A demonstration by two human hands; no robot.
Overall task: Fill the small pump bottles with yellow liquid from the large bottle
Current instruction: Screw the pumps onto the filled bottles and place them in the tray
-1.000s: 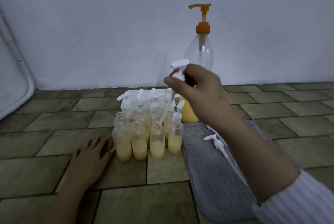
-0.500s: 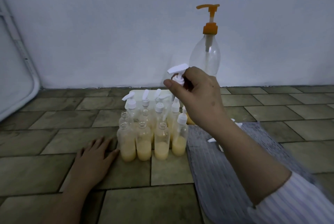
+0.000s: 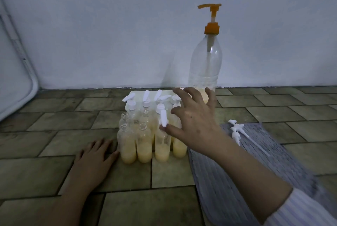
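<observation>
You've dropped the pump (image 3: 162, 119) into a front bottle (image 3: 162, 144); your right hand (image 3: 196, 119) spreads above, left hand (image 3: 93, 162) flat on floor (image 3: 54, 134). Bottles half-filled yellow.

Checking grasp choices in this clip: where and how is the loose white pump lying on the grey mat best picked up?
Probably by its thick collar, just below the nozzle head. The loose pump lies flat on the grey mat, its thin tube trailing toward the right. Pinching the collar from above with the right hand, which is nearest, looks best; the tube looks too thin for a firm hold.
</observation>
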